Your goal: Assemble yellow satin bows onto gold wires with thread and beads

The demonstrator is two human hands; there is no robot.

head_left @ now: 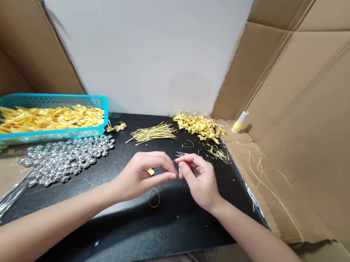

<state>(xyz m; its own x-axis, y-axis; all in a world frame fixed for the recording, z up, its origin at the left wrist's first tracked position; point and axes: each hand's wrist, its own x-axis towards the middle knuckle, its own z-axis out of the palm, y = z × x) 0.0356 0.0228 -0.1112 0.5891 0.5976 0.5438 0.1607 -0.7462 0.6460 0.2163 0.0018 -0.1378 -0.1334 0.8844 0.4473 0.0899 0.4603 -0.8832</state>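
Both hands meet fingertip to fingertip above the black board point(176, 224). My left hand point(145, 172) is closed in a pinch on a small yellow ribbon bow point(151, 171), mostly hidden behind the fingers. My right hand point(200, 179) is also closed, thumb against fingers; what it pinches is too small to make out. Snips with a red handle point(187, 164) and pointed blades point(179, 154) show behind the right fingers; whether they are held or lying on the board I cannot tell. A thin loop of thread point(154, 197) appears below the left hand.
At the left, a blue basket point(107, 116) holds yellow ribbon pieces, with silver beads point(67, 158) heaped before it. Behind my hands lie gold wire ties point(153, 134), finished bows point(199, 126) and thread scraps point(219, 153). A thread spool point(239, 121) stands at right, by cardboard walls point(328, 128).
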